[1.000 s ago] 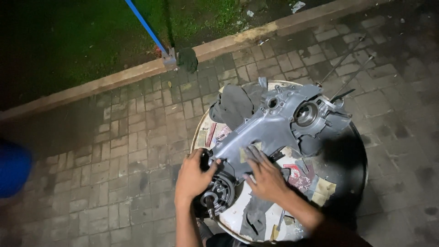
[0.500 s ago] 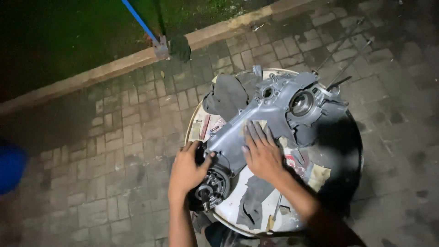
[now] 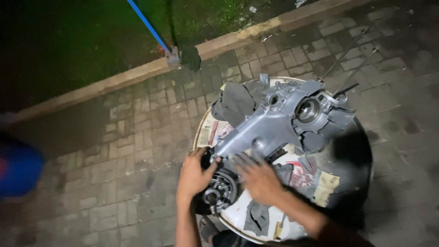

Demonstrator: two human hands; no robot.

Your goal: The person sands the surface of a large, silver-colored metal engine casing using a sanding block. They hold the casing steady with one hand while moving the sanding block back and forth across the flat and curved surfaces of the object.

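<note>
The engine casing (image 3: 279,121) fills the round table (image 3: 361,183) from centre to 1 o'clock — a dark rag (image 3: 235,103) blocks 11 o'clock, thin rods (image 3: 350,61) jut at 1. Bare tabletop lies free at 4 o'clock.

Ground: grey brick paving (image 3: 137,137) under you | Edge: concrete curb (image 3: 114,82) running diagonally — grass (image 3: 215,13) behind it | Pole: blue rod (image 3: 148,25) slanting down to the curb | Far left: blurred blue object (image 3: 18,167) — you can't tell what.
</note>
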